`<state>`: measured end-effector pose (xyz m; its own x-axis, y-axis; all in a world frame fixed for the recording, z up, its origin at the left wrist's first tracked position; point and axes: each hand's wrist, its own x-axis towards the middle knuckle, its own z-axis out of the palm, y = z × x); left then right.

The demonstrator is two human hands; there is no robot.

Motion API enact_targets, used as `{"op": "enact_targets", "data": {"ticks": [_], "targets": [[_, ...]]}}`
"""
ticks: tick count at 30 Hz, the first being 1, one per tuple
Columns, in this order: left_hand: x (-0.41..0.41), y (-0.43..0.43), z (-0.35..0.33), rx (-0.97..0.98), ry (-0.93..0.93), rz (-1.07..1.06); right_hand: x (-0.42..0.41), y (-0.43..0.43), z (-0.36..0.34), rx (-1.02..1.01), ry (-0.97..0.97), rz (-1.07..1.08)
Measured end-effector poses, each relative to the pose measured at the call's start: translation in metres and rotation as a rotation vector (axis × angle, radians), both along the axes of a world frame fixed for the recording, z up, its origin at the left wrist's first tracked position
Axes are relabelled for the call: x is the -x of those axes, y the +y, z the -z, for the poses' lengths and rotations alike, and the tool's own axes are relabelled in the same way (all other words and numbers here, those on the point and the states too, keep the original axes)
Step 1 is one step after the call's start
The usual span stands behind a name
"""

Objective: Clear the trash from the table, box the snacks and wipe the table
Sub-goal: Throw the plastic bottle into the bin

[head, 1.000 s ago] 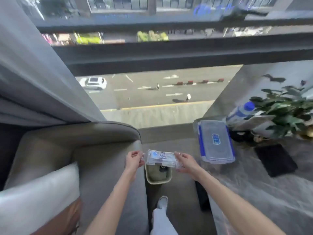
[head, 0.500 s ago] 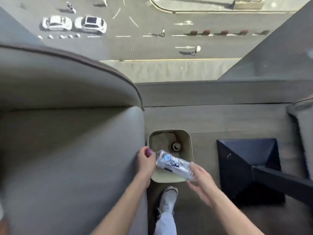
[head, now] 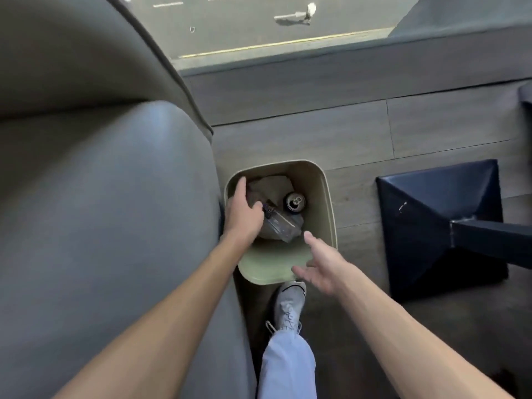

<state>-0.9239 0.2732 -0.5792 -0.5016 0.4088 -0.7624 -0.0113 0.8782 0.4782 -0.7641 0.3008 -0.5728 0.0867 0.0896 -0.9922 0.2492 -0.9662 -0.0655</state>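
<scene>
Crushed clear bottle [head: 280, 226] down inside the beige bin [head: 328, 208], hands above it

Lying slanted among crumpled paper [head: 270, 185], just beside an upright can [head: 295, 201]. Left hand [head: 244, 214] reaching into the bin mouth, fingers spread and loose, fingertips touching or nearly touching the bottle's dark-capped end, hard to tell whether gripping. Right hand [head: 322, 266] over the near rim, open, palm up, empty. Bin on the floor between grey sofa [head: 100, 226] and dark table base [head: 443, 226], white shoe [head: 289, 303] at its near edge

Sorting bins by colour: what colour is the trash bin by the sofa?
Pale beige-green bin, seen best in the head view.
</scene>
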Motion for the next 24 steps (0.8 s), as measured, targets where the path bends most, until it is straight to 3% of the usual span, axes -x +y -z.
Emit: {"op": "enact_targets", "data": {"ticks": [3, 7, 11, 14, 16, 20, 24], "targets": [[-0.005, -0.016, -0.038, -0.038, -0.041, 0.082, -0.006, -0.003, -0.036, -0.121, 0.022, -0.318], [-0.007, -0.036, -0.136, -0.085, -0.039, 0.194, -0.015, -0.005, -0.128, -0.311, 0.0, -0.69], [-0.012, -0.044, -0.26, 0.0, 0.148, 0.522, -0.022, -0.002, -0.252, -0.396, 0.017, -0.909], [-0.026, -0.047, -0.353, 0.056, 0.314, 0.761, -0.036, -0.001, -0.348, -0.574, 0.011, -1.093], [-0.04, -0.048, -0.411, 0.038, 0.391, 0.838, -0.051, -0.004, -0.406, -0.668, 0.021, -1.084], [-0.085, -0.046, -0.508, -0.039, 0.465, 0.875, -0.098, -0.017, -0.506, -0.808, 0.047, -0.853], [-0.153, -0.044, -0.578, -0.117, 0.567, 1.048, -0.171, -0.046, -0.57, -0.977, -0.059, -0.758]]}}
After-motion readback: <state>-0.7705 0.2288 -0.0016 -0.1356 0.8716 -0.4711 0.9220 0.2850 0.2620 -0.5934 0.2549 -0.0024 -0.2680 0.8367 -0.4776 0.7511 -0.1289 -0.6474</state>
